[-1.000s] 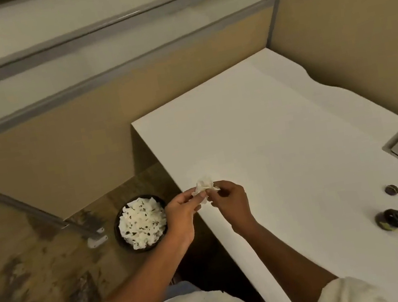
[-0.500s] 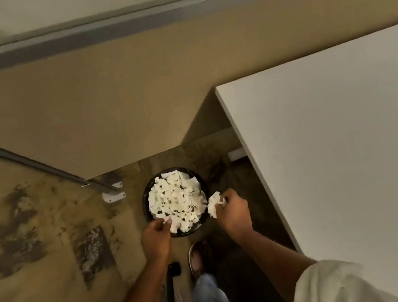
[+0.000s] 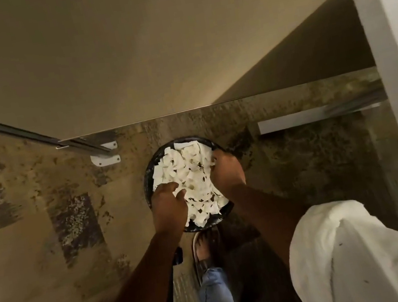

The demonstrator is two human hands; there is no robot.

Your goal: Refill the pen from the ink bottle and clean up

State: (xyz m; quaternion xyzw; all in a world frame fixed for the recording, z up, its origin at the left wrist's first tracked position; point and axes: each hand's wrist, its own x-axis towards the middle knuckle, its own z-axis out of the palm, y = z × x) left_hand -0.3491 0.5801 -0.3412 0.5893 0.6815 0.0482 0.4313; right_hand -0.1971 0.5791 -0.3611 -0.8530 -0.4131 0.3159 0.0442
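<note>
Reaching down over the bin (image 3: 149, 175) of tissues (image 3: 191, 176), the right hand (image 3: 226, 170) sits curled at its right rim, grip hidden, the left hand (image 3: 168, 204) loosely spread on the pile's near-left edge.

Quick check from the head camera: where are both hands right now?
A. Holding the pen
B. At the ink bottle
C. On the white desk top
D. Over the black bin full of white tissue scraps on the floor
D: the left hand and right hand both reach down over the round black bin, heaped with white tissue scraps, on the floor; no ink bottle or pen is in view.
</note>
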